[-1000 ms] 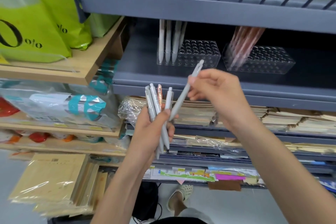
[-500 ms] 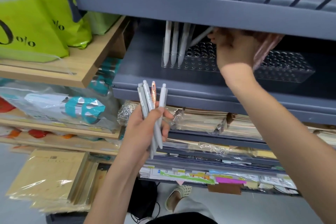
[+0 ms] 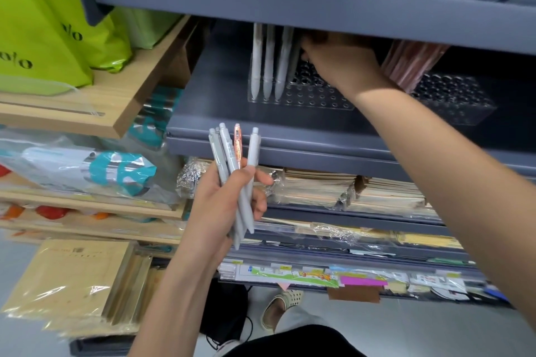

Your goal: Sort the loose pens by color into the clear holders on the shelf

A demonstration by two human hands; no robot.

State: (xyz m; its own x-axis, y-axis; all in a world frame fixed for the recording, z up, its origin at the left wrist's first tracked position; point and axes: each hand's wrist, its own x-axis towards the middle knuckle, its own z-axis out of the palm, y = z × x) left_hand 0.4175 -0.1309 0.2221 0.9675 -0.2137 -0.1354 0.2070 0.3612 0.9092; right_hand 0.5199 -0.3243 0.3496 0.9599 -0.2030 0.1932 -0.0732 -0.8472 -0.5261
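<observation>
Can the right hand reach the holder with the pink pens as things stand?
Probably yes: the right hand is under the upper shelf at the grey-pen holder, and the pink-pen holder stands just beside it, nothing visibly between.

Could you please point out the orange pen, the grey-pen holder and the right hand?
orange pen [image 3: 237, 144], head view, upper barrel.
grey-pen holder [image 3: 314, 94], head view, holed top.
right hand [image 3: 339, 64], head view, back.
</observation>
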